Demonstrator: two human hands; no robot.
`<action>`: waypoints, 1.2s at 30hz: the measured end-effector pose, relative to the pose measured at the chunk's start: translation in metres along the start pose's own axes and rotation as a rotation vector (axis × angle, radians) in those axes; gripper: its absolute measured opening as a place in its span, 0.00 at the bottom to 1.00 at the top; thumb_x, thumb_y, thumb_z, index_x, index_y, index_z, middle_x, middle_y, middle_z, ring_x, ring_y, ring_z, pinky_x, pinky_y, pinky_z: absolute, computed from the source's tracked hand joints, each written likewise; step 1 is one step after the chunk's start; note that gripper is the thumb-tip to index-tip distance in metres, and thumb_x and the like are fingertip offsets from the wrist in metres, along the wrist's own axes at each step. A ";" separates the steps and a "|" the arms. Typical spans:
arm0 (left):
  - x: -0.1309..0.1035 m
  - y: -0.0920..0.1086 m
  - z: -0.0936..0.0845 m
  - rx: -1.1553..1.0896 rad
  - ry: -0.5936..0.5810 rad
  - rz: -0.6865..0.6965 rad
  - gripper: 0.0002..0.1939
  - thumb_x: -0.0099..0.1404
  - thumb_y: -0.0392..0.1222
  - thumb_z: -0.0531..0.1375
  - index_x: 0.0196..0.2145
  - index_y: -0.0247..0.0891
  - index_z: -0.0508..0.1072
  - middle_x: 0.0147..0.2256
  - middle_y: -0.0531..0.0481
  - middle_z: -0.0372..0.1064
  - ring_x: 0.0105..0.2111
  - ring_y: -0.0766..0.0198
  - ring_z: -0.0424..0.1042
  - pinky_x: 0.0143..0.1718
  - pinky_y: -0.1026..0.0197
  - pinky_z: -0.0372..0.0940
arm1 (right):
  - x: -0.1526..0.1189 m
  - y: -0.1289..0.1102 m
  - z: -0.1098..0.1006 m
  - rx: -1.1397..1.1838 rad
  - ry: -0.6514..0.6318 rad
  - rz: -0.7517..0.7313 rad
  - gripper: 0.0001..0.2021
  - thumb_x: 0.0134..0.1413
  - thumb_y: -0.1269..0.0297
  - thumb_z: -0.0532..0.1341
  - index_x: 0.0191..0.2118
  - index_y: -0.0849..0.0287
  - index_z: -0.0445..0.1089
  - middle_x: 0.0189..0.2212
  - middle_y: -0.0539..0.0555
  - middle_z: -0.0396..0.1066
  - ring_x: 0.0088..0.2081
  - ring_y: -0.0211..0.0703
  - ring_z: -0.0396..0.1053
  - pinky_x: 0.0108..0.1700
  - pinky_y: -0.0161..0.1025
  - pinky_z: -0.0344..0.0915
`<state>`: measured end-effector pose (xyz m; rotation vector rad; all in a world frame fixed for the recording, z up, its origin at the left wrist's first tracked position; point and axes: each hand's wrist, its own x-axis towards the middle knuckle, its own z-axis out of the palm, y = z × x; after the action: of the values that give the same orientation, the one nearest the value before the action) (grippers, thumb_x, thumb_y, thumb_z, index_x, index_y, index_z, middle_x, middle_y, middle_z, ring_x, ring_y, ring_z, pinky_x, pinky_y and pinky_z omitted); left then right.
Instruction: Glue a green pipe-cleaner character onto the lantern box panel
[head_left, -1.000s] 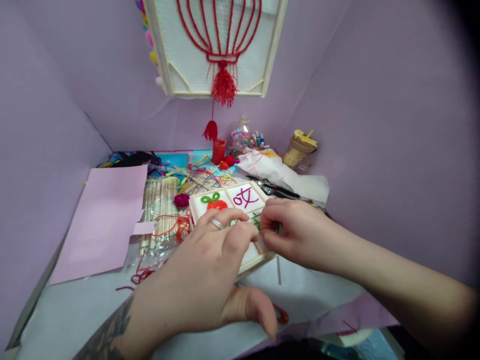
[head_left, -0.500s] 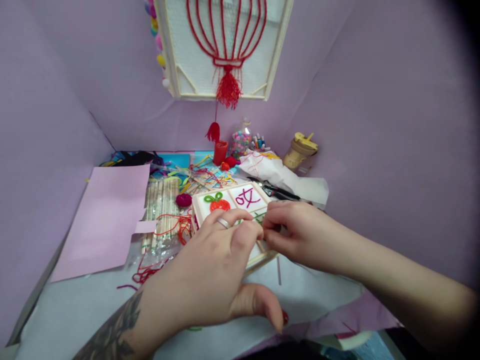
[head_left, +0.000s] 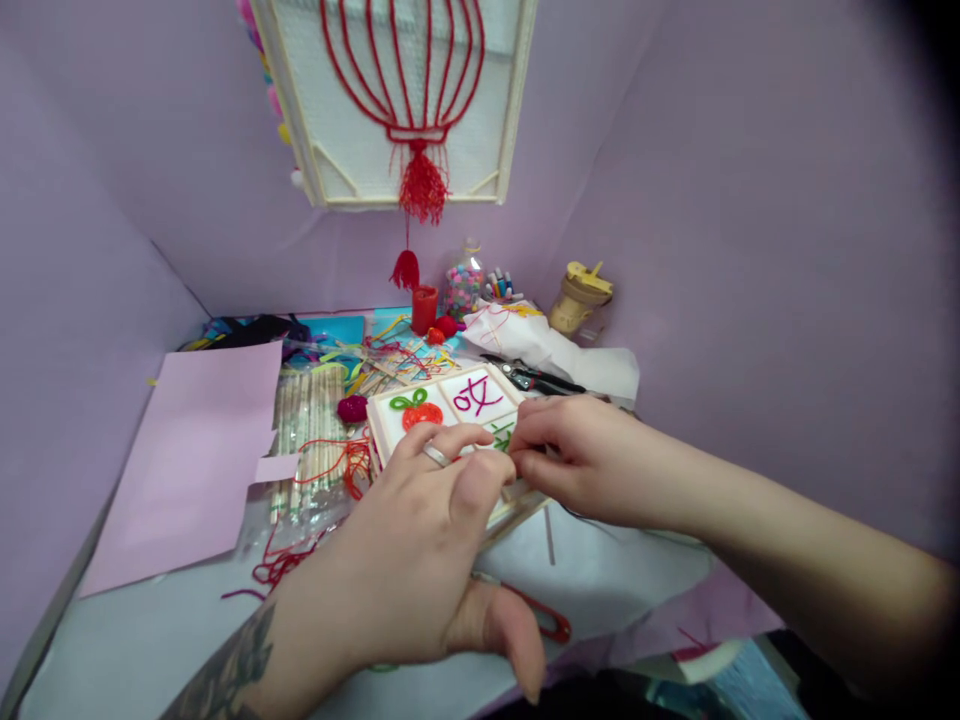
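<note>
A white panel with a pale wooden-stick frame (head_left: 381, 430) lies under both hands. On it are an orange yarn fruit (head_left: 422, 415) with green leaves, a purple character (head_left: 477, 397) and green strokes (head_left: 501, 434). My left hand (head_left: 420, 545), with a ring, reaches over the panel, fingers bent and thumb held well apart. Its index finger meets the fingertips of my right hand (head_left: 589, 452). Those fingers are pinched together at the panel's right side; whatever is between them is hidden. A red-handled tool (head_left: 556, 626) lies partly behind my left thumb.
Left are a pink sheet (head_left: 187, 450), bagged sticks (head_left: 309, 410) and red yarn (head_left: 281, 560). Behind the panel stand a red candle-like cylinder (head_left: 424, 310), a jar of pompoms (head_left: 463, 285) and a lidded cup (head_left: 580, 300). Black-handled pliers (head_left: 544, 381) lie nearby. A lantern picture (head_left: 487, 110) hangs above.
The view has shifted slightly, so the scene sits further left. My hands stay together at the panel's right side. More of the red-handled tool shows below my left hand.
</note>
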<state>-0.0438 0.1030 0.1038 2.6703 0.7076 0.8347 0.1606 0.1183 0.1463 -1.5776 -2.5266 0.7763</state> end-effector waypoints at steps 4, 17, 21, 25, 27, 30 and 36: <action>0.001 0.002 0.001 0.072 -0.006 0.019 0.43 0.62 0.77 0.43 0.48 0.30 0.64 0.45 0.32 0.76 0.52 0.40 0.72 0.53 0.35 0.64 | -0.002 0.000 -0.002 0.011 0.004 -0.022 0.10 0.53 0.74 0.57 0.24 0.61 0.72 0.26 0.52 0.71 0.30 0.39 0.65 0.33 0.36 0.56; 0.000 0.011 -0.002 0.197 -0.057 0.000 0.46 0.62 0.77 0.37 0.51 0.29 0.63 0.45 0.34 0.76 0.53 0.41 0.72 0.57 0.36 0.58 | -0.085 0.027 0.017 0.351 0.098 -0.062 0.11 0.65 0.66 0.55 0.31 0.56 0.69 0.28 0.49 0.70 0.31 0.36 0.66 0.35 0.33 0.63; -0.002 0.012 -0.002 0.228 -0.084 -0.018 0.45 0.64 0.75 0.32 0.52 0.31 0.62 0.43 0.37 0.77 0.54 0.43 0.72 0.56 0.38 0.58 | -0.096 0.035 0.103 0.300 -0.108 0.162 0.08 0.54 0.73 0.61 0.40 0.57 0.72 0.40 0.55 0.73 0.42 0.45 0.69 0.43 0.38 0.65; -0.003 0.013 -0.002 0.273 -0.099 0.003 0.44 0.65 0.73 0.32 0.54 0.31 0.59 0.42 0.38 0.78 0.54 0.44 0.71 0.56 0.40 0.55 | -0.088 0.043 0.188 0.213 -0.071 0.303 0.21 0.42 0.75 0.64 0.46 0.61 0.70 0.46 0.60 0.71 0.46 0.52 0.67 0.49 0.46 0.65; -0.003 0.013 -0.002 0.297 -0.110 0.021 0.42 0.67 0.72 0.33 0.54 0.29 0.58 0.44 0.36 0.77 0.55 0.44 0.71 0.57 0.40 0.53 | -0.085 0.047 0.211 0.171 -0.050 0.305 0.21 0.43 0.75 0.64 0.47 0.61 0.70 0.46 0.61 0.71 0.46 0.53 0.67 0.50 0.47 0.65; -0.003 0.013 -0.003 0.339 -0.126 0.046 0.40 0.69 0.70 0.37 0.55 0.28 0.58 0.45 0.35 0.77 0.55 0.43 0.70 0.58 0.40 0.53 | -0.080 0.050 0.221 0.151 -0.085 0.286 0.13 0.50 0.75 0.61 0.44 0.61 0.72 0.42 0.60 0.74 0.44 0.52 0.69 0.48 0.46 0.66; -0.010 0.009 -0.004 0.318 -0.097 0.037 0.39 0.67 0.70 0.47 0.57 0.30 0.58 0.50 0.35 0.75 0.55 0.43 0.70 0.59 0.41 0.57 | -0.091 0.050 0.178 0.408 0.047 0.151 0.04 0.56 0.69 0.57 0.35 0.58 0.69 0.37 0.59 0.73 0.40 0.50 0.70 0.45 0.45 0.68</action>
<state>-0.0500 0.0907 0.1060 2.9890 0.8303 0.6412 0.1898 -0.0104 -0.0127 -1.6257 -2.0598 1.1661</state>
